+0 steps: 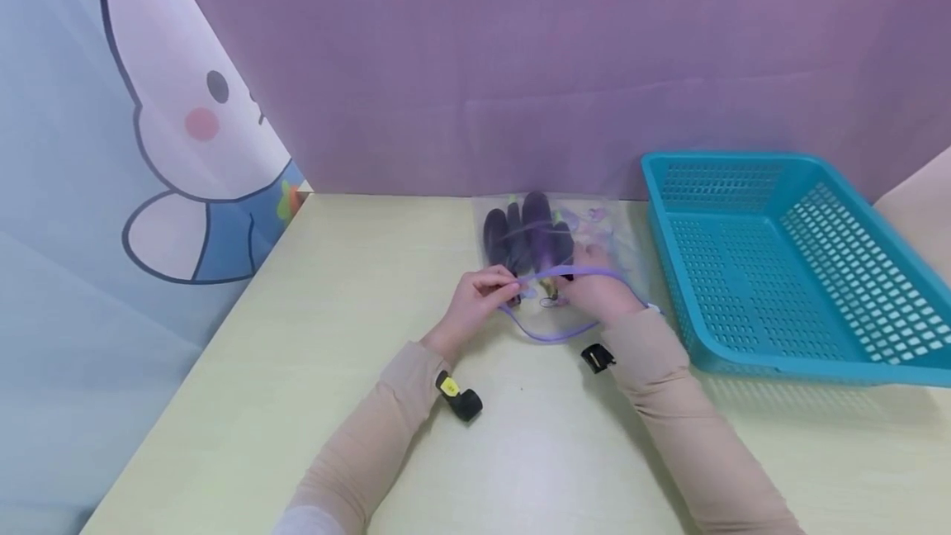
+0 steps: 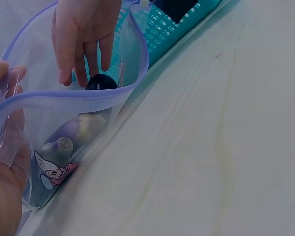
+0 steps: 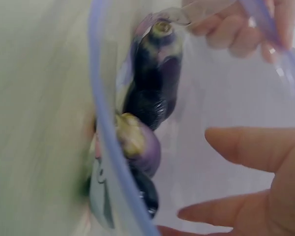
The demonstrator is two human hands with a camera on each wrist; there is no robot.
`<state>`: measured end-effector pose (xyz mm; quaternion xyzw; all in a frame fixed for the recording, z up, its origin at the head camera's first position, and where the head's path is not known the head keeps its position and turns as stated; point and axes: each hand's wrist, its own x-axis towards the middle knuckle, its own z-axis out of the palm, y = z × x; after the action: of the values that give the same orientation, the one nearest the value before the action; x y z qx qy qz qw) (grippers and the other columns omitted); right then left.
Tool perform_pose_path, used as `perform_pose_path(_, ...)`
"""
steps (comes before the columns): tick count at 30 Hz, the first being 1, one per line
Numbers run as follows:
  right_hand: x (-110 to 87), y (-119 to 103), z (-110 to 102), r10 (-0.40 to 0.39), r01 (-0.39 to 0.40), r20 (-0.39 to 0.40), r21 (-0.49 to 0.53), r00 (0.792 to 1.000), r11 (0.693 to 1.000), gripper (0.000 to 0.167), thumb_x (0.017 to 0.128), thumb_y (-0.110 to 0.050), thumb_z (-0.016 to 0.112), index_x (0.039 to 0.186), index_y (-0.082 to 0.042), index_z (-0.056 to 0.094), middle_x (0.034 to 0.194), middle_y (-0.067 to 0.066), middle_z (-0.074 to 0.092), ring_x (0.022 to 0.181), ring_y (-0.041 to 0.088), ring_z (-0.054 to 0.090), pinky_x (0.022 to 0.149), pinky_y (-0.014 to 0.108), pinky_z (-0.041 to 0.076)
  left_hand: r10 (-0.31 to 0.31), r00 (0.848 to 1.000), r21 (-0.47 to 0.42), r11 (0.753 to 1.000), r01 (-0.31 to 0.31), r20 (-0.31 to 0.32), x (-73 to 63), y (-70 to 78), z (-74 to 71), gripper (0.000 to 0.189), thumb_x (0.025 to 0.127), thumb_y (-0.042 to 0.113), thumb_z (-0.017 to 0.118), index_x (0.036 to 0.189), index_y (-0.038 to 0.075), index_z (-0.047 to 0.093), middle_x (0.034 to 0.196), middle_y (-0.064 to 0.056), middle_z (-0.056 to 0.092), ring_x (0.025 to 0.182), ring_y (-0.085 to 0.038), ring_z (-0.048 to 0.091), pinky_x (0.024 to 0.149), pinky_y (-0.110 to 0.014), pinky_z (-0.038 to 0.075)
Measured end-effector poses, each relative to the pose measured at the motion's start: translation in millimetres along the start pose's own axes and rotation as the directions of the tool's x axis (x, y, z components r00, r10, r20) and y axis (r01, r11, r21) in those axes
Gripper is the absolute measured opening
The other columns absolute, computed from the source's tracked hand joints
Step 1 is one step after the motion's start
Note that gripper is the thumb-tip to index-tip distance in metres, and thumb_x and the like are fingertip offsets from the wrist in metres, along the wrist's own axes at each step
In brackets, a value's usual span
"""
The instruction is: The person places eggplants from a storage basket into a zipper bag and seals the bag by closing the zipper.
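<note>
A clear zip bag point(image 1: 550, 338) with a purple rim lies on the table, its mouth spread toward me. Several dark purple eggplants point(image 1: 537, 221) lie side by side inside it. My left hand point(image 1: 479, 295) pinches the left side of the rim between thumb and fingers. Through the mouth reaches my right hand point(image 1: 602, 291). In the left wrist view the right hand point(image 2: 86, 34) points its straight fingers down, right by the dark end of an eggplant point(image 2: 101, 82). The right wrist view shows its thumb and fingers point(image 3: 246, 147) spread beside the eggplants point(image 3: 160, 64), holding nothing.
To the right of the bag stands a turquoise plastic basket point(image 1: 672, 295) with perforated walls. Behind the pale table point(image 1: 334, 271) hangs a purple cloth point(image 1: 475, 64). A blue curtain with a cartoon figure point(image 1: 171, 106) borders the left side. Black camera mounts point(image 1: 461, 403) jut from both wrists.
</note>
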<state>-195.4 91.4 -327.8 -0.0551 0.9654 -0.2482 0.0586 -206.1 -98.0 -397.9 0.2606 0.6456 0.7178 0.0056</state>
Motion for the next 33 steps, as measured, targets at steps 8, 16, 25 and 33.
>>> perform_pose_path(8, -19.9, -1.1, -6.0, -0.097, 0.107, 0.123, -0.070, 0.988, 0.992, 0.059, 0.096, -0.029, 0.049, 0.142, 0.005, 0.034, 0.149, 0.032, 0.022, 0.135, 0.047, 0.028, 0.106, 0.056, 0.033, -0.003, 1.000, 0.002, 1.000, 0.003, 0.009, 1.3, -2.2, 0.0, 0.017, 0.086, -0.012, 0.056, 0.095, -0.025, 0.058, 0.081, 0.012, 0.062, 0.071, -0.010, 0.058, 0.068, -0.019, 0.052)
perform_pose_path(16, -34.3, 2.0, -14.6, -0.262, 0.281, 0.182, -0.086, 0.948, 0.956, 0.051, 0.095, -0.026, 0.054, 0.138, 0.000, 0.045, 0.130, 0.022, 0.055, 0.118, 0.037, 0.054, 0.098, 0.051, 0.042, -0.021, 1.000, -0.004, 1.000, 0.021, 0.000, 2.2, -2.0, 0.1, 0.016, 0.086, -0.011, 0.056, 0.094, -0.025, 0.058, 0.081, 0.010, 0.062, 0.072, -0.013, 0.060, 0.070, -0.027, 0.055)
perform_pose_path(25, -48.4, 7.8, -17.0, -0.306, 0.353, 0.307, -0.110, 0.901, 0.929, 0.047, 0.097, -0.028, 0.051, 0.135, -0.001, 0.049, 0.134, 0.018, 0.054, 0.123, 0.036, 0.051, 0.102, 0.050, 0.040, -0.032, 0.999, 0.004, 0.999, 0.032, 0.020, 1.9, -0.8, -3.3, 0.016, 0.087, -0.010, 0.056, 0.094, -0.024, 0.059, 0.082, 0.010, 0.062, 0.075, -0.014, 0.060, 0.072, -0.026, 0.055)
perform_pose_path(33, -60.2, 7.3, -26.2, -0.326, 0.362, 0.325, -0.055, 0.888, 0.931, 0.049, 0.095, -0.027, 0.056, 0.137, -0.004, 0.048, 0.100, 0.007, 0.069, 0.083, 0.014, 0.064, 0.073, 0.033, 0.052, -0.099, 0.991, 0.096, 0.991, 0.090, 0.094, 0.9, -0.2, -13.9, 0.016, 0.086, -0.006, 0.059, 0.095, -0.020, 0.062, 0.084, 0.007, 0.063, 0.080, -0.006, 0.058, 0.076, -0.021, 0.052)
